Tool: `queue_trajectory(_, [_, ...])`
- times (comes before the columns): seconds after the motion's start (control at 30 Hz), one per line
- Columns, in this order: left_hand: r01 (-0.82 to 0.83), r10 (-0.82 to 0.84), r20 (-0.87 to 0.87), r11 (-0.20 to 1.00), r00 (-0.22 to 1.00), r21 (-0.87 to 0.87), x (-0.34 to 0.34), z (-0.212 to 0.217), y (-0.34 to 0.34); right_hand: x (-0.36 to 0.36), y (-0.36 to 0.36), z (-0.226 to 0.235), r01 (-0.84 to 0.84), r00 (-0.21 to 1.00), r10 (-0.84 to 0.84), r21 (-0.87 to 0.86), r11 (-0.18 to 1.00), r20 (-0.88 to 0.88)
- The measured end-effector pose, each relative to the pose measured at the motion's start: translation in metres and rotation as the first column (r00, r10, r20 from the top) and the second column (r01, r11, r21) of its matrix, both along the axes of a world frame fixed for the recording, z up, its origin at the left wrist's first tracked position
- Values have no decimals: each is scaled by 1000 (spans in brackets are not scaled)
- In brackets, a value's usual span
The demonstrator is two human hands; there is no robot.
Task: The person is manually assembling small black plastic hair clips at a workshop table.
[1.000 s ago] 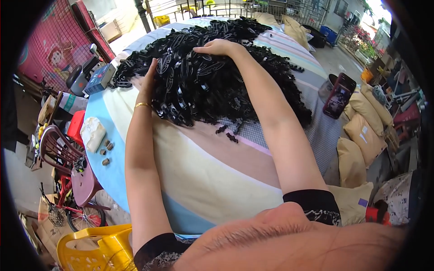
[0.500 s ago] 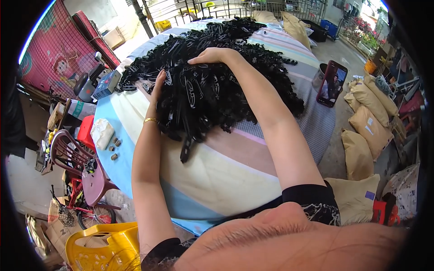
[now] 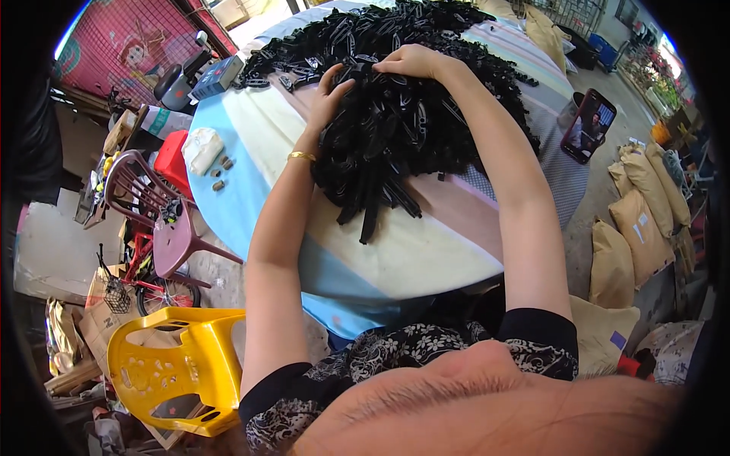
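Note:
A large heap of black strip-like pieces (image 3: 395,121), some with pale oval outlines, spreads over a round, cloth-covered table (image 3: 357,266); their exact kind I cannot make out. My left hand (image 3: 331,97), with a gold bracelet at the wrist, curls its thumb and fingers round black strips at the heap's left side. Opposite it, my right hand (image 3: 417,62) bends over the top with its fingertips pressed into the strips. The fingertips of the two hands are close together, partly hidden among the black pieces. Several strips trail toward me onto the cloth below.
A phone (image 3: 589,125) stands at the table's right side. On the left lie a blue box (image 3: 217,77), a white bag (image 3: 203,150) and small brown lumps (image 3: 218,185). A yellow chair (image 3: 179,365) and a purple chair (image 3: 179,235) stand left; filled sacks (image 3: 639,228) sit right.
My hands have come closer together, and the left fingers now curl round strips instead of lying stretched along the heap. The trailing strips have shifted. The whole view has also turned.

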State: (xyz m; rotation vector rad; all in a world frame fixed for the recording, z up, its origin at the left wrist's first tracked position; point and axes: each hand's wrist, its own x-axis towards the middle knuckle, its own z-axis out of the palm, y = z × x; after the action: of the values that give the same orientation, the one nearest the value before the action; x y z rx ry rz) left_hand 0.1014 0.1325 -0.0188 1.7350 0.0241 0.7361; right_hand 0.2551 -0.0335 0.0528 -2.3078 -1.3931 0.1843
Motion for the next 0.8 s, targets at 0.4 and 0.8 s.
queue_trajectory(0.4, [-181, 255, -84, 848, 963, 498, -32, 39, -42, -85, -90, 3, -150, 833, -167, 506, 849, 527])
queue_trajectory(0.8, [-287, 299, 48, 845, 953, 451, -36, 59, -92, -156, -210, -74, 296, 905, -373, 326, 898, 206])
